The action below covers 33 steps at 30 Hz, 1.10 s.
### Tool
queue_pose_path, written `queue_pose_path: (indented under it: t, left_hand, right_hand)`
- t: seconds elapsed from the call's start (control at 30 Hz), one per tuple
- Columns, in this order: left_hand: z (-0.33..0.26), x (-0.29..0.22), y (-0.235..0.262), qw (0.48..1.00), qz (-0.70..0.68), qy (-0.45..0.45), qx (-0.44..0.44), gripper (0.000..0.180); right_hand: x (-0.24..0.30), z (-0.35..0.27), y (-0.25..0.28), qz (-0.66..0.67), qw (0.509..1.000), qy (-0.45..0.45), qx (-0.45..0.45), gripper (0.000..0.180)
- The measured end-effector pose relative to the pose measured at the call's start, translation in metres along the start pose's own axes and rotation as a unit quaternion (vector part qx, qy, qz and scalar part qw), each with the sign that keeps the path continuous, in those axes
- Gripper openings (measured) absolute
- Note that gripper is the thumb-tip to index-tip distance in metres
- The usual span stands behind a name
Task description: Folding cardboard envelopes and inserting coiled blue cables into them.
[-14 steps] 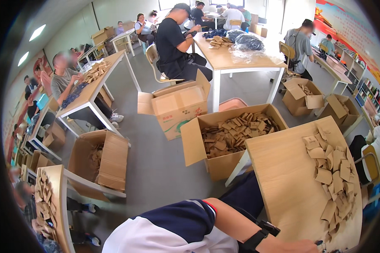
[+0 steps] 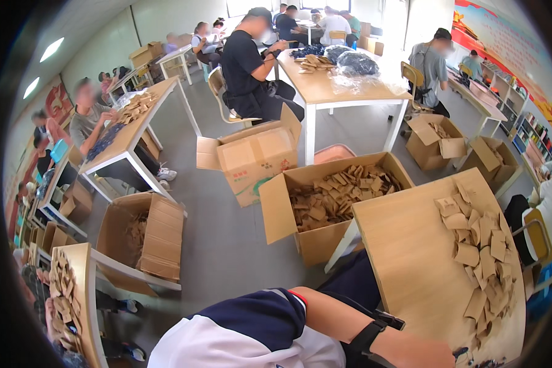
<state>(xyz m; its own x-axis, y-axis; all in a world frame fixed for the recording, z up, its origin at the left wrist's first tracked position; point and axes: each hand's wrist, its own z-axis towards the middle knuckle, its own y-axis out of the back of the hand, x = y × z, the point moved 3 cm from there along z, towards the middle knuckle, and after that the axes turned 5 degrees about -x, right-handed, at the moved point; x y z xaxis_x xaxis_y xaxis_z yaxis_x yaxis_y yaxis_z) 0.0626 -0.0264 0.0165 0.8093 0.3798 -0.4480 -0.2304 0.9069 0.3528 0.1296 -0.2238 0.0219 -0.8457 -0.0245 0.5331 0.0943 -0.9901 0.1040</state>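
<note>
Left hand (image 2: 411,354) at lower edge, fingers cut off, grip unreadable. Nearest: brown paper pieces (image 2: 481,251) on table (image 2: 405,257), probably light, floppy; pinch by edge.

Bright, even light from ceiling panels and far windows; fisheye bends edges, black vignette rims frame.

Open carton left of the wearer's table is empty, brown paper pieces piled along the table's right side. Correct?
Not quite. In the head view the open carton beside the wooden table is not empty: it holds a heap of brown paper pieces. The rest stands: brown paper pieces do lie piled along the table's right side.
</note>
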Motion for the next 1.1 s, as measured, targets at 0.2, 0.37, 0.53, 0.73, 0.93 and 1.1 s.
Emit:
queue_pose_path:
  t: [0.2,0.37,0.53,0.73,0.93,1.1]
  left_hand:
    - [-0.02,0.014,0.008,0.978,-0.063,0.175,0.093,0.022]
    - [-0.017,0.018,0.022,0.897,-0.112,0.297,0.307,0.024]
    - [-0.004,0.044,0.04,0.921,-0.002,0.259,0.292,0.027]
    - [0.03,0.137,0.028,0.908,0.267,0.251,0.204,0.037]
    - [0.014,0.151,0.009,0.917,0.3,0.141,0.223,0.038]
    - [-0.012,0.154,0.045,0.884,0.41,0.148,0.17,0.028]
  right_hand:
    - [0.008,-0.011,-0.001,-0.03,0.992,-0.116,-0.03,0.034]
    - [0.033,0.002,-0.037,-0.048,0.996,-0.005,0.07,0.019]
    - [0.044,0.022,-0.027,-0.117,0.988,0.046,0.085,0.025]
    - [0.021,0.044,-0.02,-0.096,0.992,-0.014,0.077,0.027]
    - [0.013,0.058,-0.021,-0.063,0.994,0.074,0.043,0.033]
    - [0.015,0.067,-0.015,-0.16,0.983,0.081,0.048,0.032]
